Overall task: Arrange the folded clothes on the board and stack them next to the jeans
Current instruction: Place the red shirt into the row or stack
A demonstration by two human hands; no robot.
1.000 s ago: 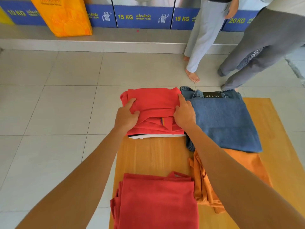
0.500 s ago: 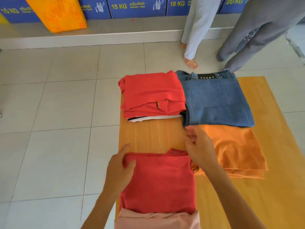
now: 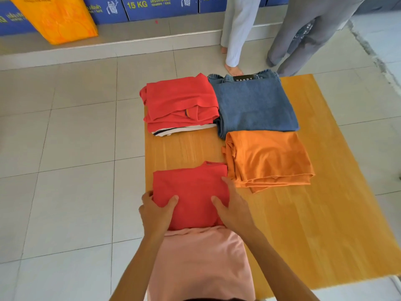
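Folded blue jeans point(image 3: 253, 103) lie at the far end of the wooden board point(image 3: 303, 224). Touching their left side is a stack topped by a red shirt point(image 3: 180, 101), with a white striped piece under it. A folded orange garment point(image 3: 267, 157) lies just in front of the jeans. Nearer me lies a folded red garment point(image 3: 191, 192). My left hand point(image 3: 156, 211) grips its near left corner, thumb on top. My right hand point(image 3: 234, 209) grips its near right edge. A pink garment point(image 3: 201, 263) lies closest to me, partly under the red one.
The board sits on a grey tiled floor point(image 3: 65, 170). Two people's legs point(image 3: 236, 33) stand just beyond the board's far edge. An orange bag point(image 3: 54, 18) leans against blue washing machines point(image 3: 152, 5) on a raised step at the back.
Both hands left the far red stack, drew back toward me and closed on the near red garment. The view tilted down, and the pink garment came into sight.
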